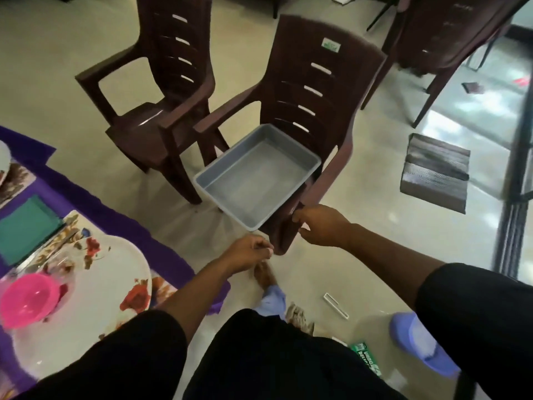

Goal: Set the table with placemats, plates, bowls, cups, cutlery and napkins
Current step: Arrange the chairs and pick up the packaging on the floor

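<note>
Head view, looking down: a white floral plate (95, 287) lies on a floral placemat (79, 226) at lower left, over a purple tablecloth (121, 223). A pink bowl (27, 300) sits on the plate's left part, and a green napkin (27, 226) lies just beyond it. Cutlery beside the plate is too blurred to make out. The left hand (249, 252) hangs off the table edge, fingers loosely curled, holding nothing visible. The right hand (320, 225), arm stretched forward, grips the front of a brown chair's (317, 90) armrest. A grey tray (256, 174) rests on that chair's seat.
</note>
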The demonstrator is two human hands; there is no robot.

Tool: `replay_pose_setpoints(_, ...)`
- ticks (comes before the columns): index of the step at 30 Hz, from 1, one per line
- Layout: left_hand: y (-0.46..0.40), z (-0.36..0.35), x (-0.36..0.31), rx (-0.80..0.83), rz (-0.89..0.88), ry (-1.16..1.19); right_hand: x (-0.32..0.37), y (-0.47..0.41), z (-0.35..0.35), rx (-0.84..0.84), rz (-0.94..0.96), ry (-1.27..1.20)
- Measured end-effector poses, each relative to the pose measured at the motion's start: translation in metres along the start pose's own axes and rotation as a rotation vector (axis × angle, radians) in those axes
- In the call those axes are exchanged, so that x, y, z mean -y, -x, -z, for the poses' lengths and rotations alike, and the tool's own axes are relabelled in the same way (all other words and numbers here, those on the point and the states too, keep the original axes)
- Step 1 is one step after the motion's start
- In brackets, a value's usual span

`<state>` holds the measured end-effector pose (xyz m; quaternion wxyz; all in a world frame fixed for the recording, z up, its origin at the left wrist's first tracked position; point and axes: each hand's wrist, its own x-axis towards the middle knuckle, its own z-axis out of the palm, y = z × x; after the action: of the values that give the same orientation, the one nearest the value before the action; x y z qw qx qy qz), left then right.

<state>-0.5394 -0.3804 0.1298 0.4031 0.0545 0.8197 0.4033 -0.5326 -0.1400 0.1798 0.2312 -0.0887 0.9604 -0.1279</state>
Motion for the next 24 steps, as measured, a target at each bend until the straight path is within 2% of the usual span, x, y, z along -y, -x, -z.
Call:
replay_pose_setpoints(8, -0.126, 0.043, -0.074, 0.137, 0.079, -0.129, -0.06, -0.072, 0.053, 0.115, -0.091, 0.078)
replay_pose_setpoints(15, -0.176, 0.052, -0.106, 0.166, 0.092, -0.277, -0.1, -0.124, 0.067, 0.162, -0.061, 0.216)
replay_pose_setpoints(20, -0.201, 0.044, -0.124, 0.286, 0.049, -0.651, -0.144, -0.168, 0.082, 0.226, -0.107, 0.167)
replay_pose_setpoints(24, -0.23, 0.031, -0.137, 0.229, 0.095, -0.599, -0.188, -0.208, 0.096, 0.34, -0.06, 0.228)
